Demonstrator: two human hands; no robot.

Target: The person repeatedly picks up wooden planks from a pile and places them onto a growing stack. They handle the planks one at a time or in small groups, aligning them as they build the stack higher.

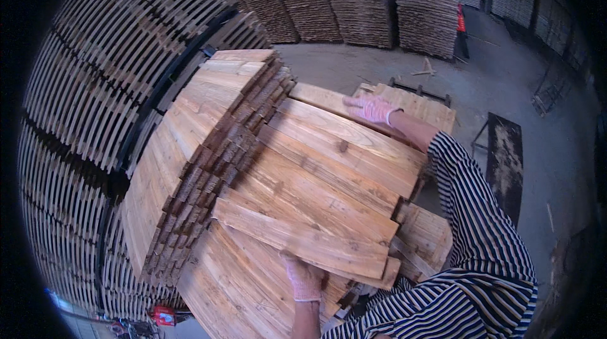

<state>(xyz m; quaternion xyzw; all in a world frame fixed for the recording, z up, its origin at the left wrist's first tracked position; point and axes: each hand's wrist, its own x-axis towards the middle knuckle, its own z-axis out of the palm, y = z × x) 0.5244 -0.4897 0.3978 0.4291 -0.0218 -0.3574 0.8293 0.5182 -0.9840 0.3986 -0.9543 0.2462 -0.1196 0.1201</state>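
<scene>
My left hand (304,279), in a pale pink knit glove, grips the lower edge of a loose wooden board (303,235). That board lies slantwise over a layer of planks (313,173) laid side by side. My right hand (372,107), gloved the same way, rests over another board (317,96) along the far side of this layer. Its fingers point left, and whether they wrap around the board is hidden. Left of the layer rises a taller stack of planks (189,116), its rough sawn ends facing me. More planks (246,287) fan out below my left hand.
Racks of spaced boards (95,78) line the left side, and tall board stacks (351,2) stand at the back. Behind my right arm is a lower pile of boards (419,102). A dark panel (505,168) stands on the concrete floor (474,78). A person (461,31) is far back.
</scene>
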